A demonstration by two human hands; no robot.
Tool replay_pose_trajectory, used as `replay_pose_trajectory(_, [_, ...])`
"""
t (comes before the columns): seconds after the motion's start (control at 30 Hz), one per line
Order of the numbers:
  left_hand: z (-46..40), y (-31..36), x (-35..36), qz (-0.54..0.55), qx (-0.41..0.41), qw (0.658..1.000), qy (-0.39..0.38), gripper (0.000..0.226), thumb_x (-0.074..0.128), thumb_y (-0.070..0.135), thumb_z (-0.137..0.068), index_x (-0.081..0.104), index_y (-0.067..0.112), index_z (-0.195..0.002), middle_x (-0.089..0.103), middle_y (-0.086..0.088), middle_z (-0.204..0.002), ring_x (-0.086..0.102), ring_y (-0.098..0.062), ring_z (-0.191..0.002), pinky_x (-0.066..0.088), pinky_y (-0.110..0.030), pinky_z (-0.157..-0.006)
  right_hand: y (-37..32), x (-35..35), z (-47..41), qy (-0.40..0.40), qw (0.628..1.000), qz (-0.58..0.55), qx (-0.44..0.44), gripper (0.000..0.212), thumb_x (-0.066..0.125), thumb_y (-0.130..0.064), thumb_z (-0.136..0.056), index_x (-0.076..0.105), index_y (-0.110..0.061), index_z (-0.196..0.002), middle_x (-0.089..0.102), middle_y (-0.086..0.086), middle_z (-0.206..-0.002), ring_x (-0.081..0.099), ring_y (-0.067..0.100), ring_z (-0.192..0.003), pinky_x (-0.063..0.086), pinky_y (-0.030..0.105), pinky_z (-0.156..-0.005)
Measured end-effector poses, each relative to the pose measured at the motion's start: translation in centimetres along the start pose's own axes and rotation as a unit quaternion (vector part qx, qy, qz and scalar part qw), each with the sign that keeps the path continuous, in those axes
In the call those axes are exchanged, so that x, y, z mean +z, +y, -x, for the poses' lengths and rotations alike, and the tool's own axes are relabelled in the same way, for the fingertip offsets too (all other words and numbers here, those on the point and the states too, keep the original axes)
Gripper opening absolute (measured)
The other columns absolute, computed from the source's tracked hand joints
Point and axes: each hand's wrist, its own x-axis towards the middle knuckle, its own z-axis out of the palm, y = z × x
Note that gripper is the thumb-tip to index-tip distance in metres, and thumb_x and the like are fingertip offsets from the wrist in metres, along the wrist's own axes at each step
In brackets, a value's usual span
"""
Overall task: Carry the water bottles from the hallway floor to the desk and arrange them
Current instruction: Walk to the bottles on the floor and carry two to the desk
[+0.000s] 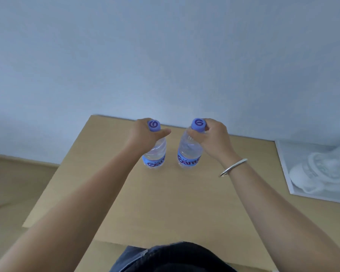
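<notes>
Standing upright on the light wooden desk (145,203), two clear plastic water bottles with blue caps are side by side, near the far edge. The left hand (145,134) grips the neck of the left bottle (155,156). The right hand (212,137) grips the neck of the right bottle (187,154). A silver bangle (234,167) sits on the right wrist.

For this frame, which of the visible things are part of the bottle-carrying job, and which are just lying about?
Part of the job:
- left bottle, gripped at the neck by the left hand
- right bottle, gripped at the neck by the right hand
- desk, on which both bottles stand upright

Just lying about:
- printed sheet at the desk's right edge
- bracelet on the right wrist
</notes>
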Motion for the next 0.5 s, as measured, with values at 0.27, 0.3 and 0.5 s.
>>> replay_pose_trajectory(0.27, [-6.7,0.2,1.1,-0.046,0.027,0.998,-0.026,0.035,0.075,0.042,-0.072,0.059,0.014,-0.085,0.055,0.003,-0.071,0.051,-0.017,-0.07,0.044,-0.03,-0.066,-0.2,2.2,-3.3,0.045,0.998,0.003,0.048,0.017,0.071,-0.022,-0.076,0.066,-0.011,-0.088,0.067,0.005,-0.088,0.061,0.022,-0.085,0.049,0.036,-0.077])
replay_pose_trajectory(0.3, [-7.1,0.1,1.3,-0.044,0.028,0.998,-0.023,0.034,0.074,0.043,-0.072,0.059,0.014,-0.082,0.053,0.006,-0.066,0.05,-0.016,-0.066,0.043,-0.028,-0.062,-0.1,2.4,-3.6,0.047,0.997,-0.003,0.057,0.014,0.071,-0.02,-0.076,0.066,-0.012,-0.086,0.066,0.004,-0.085,0.061,0.022,-0.084,0.049,0.037,-0.078])
replay_pose_trajectory(0.5, [-7.9,0.0,1.9,-0.058,0.029,0.998,0.01,0.045,0.069,0.042,-0.072,0.032,0.023,-0.054,0.035,0.008,-0.049,0.033,-0.009,-0.046,0.026,-0.024,-0.045,0.2,3.0,-4.4,0.029,0.997,-0.016,0.064,0.011,0.069,-0.02,-0.075,0.06,-0.025,-0.079,0.061,-0.013,-0.076,0.057,0.01,-0.076,0.047,0.025,-0.073])
